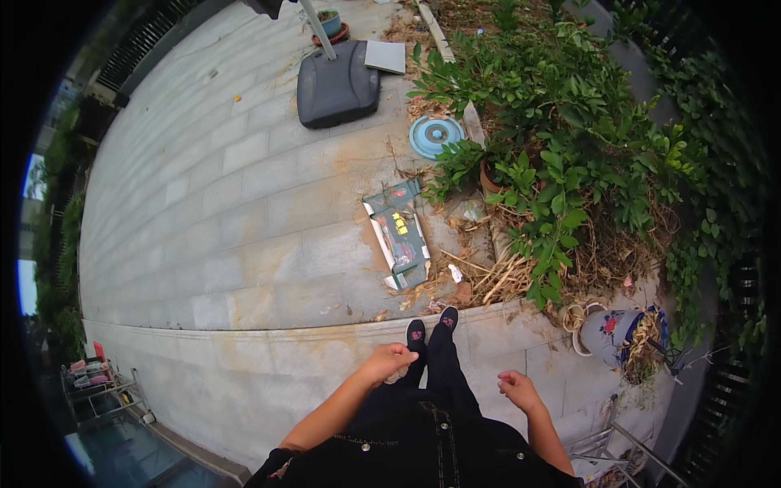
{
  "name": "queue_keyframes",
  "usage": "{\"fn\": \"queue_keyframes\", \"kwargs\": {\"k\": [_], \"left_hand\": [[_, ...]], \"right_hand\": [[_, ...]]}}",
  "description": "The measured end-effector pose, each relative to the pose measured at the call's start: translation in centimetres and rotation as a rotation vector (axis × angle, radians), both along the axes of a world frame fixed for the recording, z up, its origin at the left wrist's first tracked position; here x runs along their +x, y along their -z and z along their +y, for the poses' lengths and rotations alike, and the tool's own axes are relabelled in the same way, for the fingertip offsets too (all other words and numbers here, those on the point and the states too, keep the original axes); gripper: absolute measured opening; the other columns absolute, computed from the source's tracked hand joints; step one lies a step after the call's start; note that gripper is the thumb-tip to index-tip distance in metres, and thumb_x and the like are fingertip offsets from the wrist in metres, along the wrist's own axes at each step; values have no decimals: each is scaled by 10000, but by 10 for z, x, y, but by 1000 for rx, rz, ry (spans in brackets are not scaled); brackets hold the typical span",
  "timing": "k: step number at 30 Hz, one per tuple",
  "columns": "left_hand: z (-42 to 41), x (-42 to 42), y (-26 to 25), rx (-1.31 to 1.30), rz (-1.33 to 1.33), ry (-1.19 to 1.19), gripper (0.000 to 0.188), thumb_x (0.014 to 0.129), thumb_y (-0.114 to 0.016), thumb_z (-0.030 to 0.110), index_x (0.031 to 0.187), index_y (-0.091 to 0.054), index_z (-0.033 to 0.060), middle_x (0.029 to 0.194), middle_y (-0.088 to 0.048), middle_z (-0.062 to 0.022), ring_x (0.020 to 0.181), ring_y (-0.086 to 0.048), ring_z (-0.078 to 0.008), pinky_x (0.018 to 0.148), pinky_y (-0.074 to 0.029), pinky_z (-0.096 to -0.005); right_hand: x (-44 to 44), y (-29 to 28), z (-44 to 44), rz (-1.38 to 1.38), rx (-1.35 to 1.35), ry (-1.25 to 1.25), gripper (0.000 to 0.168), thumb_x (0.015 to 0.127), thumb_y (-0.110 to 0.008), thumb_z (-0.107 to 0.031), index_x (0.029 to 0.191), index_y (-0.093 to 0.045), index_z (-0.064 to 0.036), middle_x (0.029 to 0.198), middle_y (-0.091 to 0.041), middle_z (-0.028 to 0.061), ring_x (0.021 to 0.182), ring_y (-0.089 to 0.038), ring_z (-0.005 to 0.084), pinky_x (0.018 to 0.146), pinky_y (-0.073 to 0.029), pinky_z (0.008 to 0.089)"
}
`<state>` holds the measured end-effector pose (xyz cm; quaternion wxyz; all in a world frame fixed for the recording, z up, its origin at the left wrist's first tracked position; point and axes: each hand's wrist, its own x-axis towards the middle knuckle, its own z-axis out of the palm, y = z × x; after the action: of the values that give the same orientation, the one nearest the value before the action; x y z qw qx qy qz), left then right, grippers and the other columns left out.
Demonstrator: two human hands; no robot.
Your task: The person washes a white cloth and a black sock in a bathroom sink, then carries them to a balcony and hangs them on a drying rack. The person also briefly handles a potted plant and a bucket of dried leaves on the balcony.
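My left hand (388, 361) is in front of my legs, thumb against the curled fingers, with a small pale, crumpled-looking thing (396, 374) beneath them; what it is I cannot make out. Away to the right, my right hand (518, 390) hangs over the paving with half-curled fingers, and its palm side is hidden. Both hands are off the ground. Beyond my dark shoes (432, 326), at a step edge, a flattened green printed cardboard box (399, 232) lies on the tiles. Beside it are a white scrap (455, 273) and dry stalks (503, 277).
Leafy shrubs (549, 134) overhang the bed kerb (473, 125) at right. A blue round lid (436, 136) and a dark parasol base (338, 85) with its pole are farther off. Right of me, a flowered ceramic pot (604, 329) holds dry leaves; metal racks (622, 442) stand nearer.
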<state>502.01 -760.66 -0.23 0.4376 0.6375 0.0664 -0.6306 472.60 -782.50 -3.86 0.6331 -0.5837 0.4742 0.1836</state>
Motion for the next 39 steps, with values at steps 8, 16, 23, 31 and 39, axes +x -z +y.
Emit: {"fn": "queue_keyframes", "kwargs": {"k": [8, 16, 23, 31, 39], "left_hand": [[-52, 26, -11, 45, -11, 55, 64, 783, -590, 108, 823, -568, 63, 564, -510, -8, 384, -407, -65, 330, -272, -217], [-88, 88, 29, 70, -26, 232, 78, 774, -608, 138, 786, -573, 69, 544, -512, 6, 371, -418, -64, 326, -295, -217], [-93, 204, 96, 17, -53, 523, 116, 797, -591, 165, 823, -582, 52, 570, -539, -22, 393, -456, -92, 359, -347, -223], [-74, 390, 140, 172, -143, 187, 73, 760, -591, 98, 787, -586, 30, 678, -590, -58, 548, -544, -137, 484, -430, -247], [-85, 484, 164, 243, -187, -7, 68, 741, -600, 63, 775, -569, 13, 649, -575, -82, 510, -532, -171, 459, -431, -288]], "right_hand": [[68, 27, -46, -100, -96, -68, 232, 776, -617, -124, 992, -599, -41, 828, -624, 59, 746, -568, 128, 700, -466, 258], [107, 50, -57, -98, -117, -16, 206, 801, -593, -99, 991, -581, -21, 767, -592, 25, 673, -549, 96, 629, -463, 241], [187, 117, -52, -4, -263, 195, 205, 788, -599, -93, 977, -576, -17, 757, -597, 41, 650, -558, 112, 595, -463, 252], [331, 156, -39, -56, -29, 469, 279, 769, -635, -105, 1028, -564, -29, 785, -594, 33, 699, -563, 111, 627, -469, 250], [424, 205, -127, -60, -153, 513, 406, 735, -687, -191, 1079, -540, -35, 847, -574, 52, 756, -553, 137, 685, -467, 271]]}}
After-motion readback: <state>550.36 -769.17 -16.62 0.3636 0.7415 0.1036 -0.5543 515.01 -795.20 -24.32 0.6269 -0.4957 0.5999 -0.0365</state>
